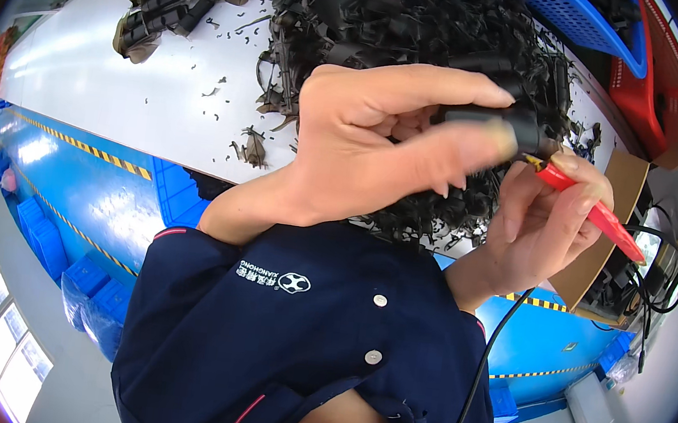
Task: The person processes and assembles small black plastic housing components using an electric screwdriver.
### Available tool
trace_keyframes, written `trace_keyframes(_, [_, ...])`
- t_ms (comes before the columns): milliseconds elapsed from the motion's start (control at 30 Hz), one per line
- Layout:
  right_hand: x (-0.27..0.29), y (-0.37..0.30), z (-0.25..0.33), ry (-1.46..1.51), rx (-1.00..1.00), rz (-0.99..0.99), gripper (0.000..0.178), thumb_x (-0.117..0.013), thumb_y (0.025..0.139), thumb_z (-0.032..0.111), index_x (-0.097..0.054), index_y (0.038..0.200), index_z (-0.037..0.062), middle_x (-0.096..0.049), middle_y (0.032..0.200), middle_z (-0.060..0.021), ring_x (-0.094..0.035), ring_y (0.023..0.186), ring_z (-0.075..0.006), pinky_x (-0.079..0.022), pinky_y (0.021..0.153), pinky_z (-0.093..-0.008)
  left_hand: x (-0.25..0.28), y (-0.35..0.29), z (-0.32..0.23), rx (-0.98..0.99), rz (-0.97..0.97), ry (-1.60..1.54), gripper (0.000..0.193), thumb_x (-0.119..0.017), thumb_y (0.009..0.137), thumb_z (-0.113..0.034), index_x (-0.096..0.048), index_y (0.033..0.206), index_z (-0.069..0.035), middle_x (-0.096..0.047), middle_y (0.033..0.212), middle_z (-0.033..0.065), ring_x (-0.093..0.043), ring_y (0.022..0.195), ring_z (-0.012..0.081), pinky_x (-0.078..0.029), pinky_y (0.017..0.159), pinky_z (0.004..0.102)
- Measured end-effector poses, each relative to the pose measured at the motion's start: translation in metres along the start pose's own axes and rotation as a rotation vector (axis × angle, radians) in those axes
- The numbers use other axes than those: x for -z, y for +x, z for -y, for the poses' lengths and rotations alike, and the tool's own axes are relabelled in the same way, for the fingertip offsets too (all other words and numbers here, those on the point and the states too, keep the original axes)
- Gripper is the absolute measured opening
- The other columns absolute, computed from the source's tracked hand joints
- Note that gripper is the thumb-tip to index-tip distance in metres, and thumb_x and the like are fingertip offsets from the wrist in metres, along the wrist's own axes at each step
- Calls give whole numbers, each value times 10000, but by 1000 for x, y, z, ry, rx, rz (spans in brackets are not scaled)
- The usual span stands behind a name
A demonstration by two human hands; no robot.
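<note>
My left hand (362, 148) reaches across the middle of the view, its thumb and fingers closed around a black cylindrical plastic part (529, 128). The thumb is slightly blurred. Just to the right, my right hand (536, 224) pinches a small red-handled tool (591, 209) with a yellow section near its tip. That tip is at or very close to the right end of the black part; the exact contact is too small to tell. Behind both hands lies a large heap of black plastic scraps and parts (376, 17).
Several black cylindrical parts (170, 8) lie on the white table (81, 73) at the far left, with small trimmings scattered around. A blue basket (578, 18) and a red basket (641, 86) stand at the back right. A cardboard box (599, 255) and black cables (661, 287) are at right.
</note>
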State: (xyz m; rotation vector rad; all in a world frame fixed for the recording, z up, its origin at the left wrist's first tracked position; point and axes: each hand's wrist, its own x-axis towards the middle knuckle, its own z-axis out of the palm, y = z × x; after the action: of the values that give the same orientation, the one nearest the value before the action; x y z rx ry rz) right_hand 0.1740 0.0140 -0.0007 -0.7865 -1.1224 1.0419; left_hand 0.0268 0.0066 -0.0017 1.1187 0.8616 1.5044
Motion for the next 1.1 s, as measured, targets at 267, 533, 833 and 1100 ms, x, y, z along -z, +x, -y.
trace_keyframes(267, [1, 1, 1, 95, -94, -22, 309, -469, 886, 248, -545, 821, -44, -607, 770, -209, -359, 312, -63, -199, 289, -174, 0, -2, 0, 33, 68, 123, 328, -620, 739, 55, -554, 1060, 68, -608, 742, 134, -587, 591, 119, -471, 484, 189])
trace_keyframes(533, [0, 2, -2, 90, -40, -34, 247, -475, 883, 186, -542, 842, -49, -613, 783, -215, -372, 322, -60, -210, 298, -167, 1, 0, 3, 12, 87, 159, 327, -617, 735, 68, -558, 1057, 67, -615, 758, 132, -592, 596, 109, -477, 481, 181])
trace_keyframes(833, [-13, -7, -10, -642, 242, -58, 103, -577, 760, -88, -574, 863, -93, -624, 799, -204, -622, 719, -206, -498, 664, -269, 2, -4, 16, -312, 75, 539, 305, -630, 704, 100, -589, 1005, 76, -623, 706, 132, -592, 533, 102, -457, 439, 170])
trace_keyframes(1100, [4, 8, -49, -770, 99, -63, 77, -631, 775, 31, -612, 797, -41, -606, 681, -52, -502, 555, -53, -400, 519, -174, -5, -7, -6, 77, 105, -69, 330, -565, 810, -78, -517, 1080, 107, -613, 708, 185, -597, 525, 169, -497, 450, 225])
